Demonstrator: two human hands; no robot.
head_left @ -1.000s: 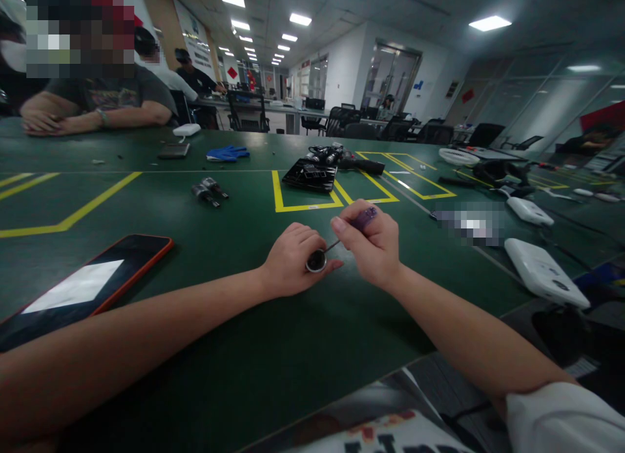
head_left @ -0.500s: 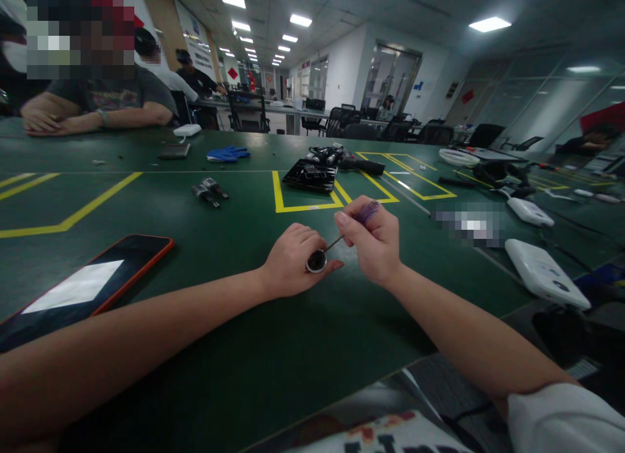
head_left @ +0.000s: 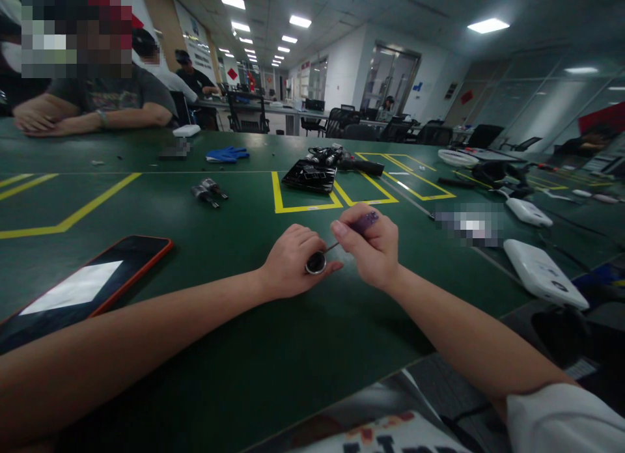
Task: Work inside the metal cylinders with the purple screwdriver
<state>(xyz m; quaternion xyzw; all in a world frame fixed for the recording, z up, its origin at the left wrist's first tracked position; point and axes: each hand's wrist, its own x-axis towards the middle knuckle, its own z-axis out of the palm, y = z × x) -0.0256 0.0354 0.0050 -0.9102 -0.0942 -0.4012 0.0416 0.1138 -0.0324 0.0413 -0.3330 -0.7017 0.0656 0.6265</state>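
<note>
Tool (head_left: 366, 223) lay in right hand (head_left: 374, 251), right of the cylinder (head_left: 316, 263) in left hand (head_left: 289, 262). Phone (head_left: 139, 252) sat on table (head_left: 273, 342), left of both hands; bag (head_left: 310, 178) lay beyond them, glove (head_left: 228, 155) to bag's left, connectors (head_left: 209, 191) between glove and phone.

Bright metal beside smooth plastic

The screwdriver (head_left: 365, 222) had a smooth purple plastic handle and a thin metal shaft. The round piece (head_left: 316, 263) showed a shiny metal rim. The tabletop (head_left: 244, 225) looked smooth, faintly shiny. Farther off, the bag (head_left: 310, 178) looked like glossy black plastic, the glove (head_left: 228, 155) matt blue.
</note>
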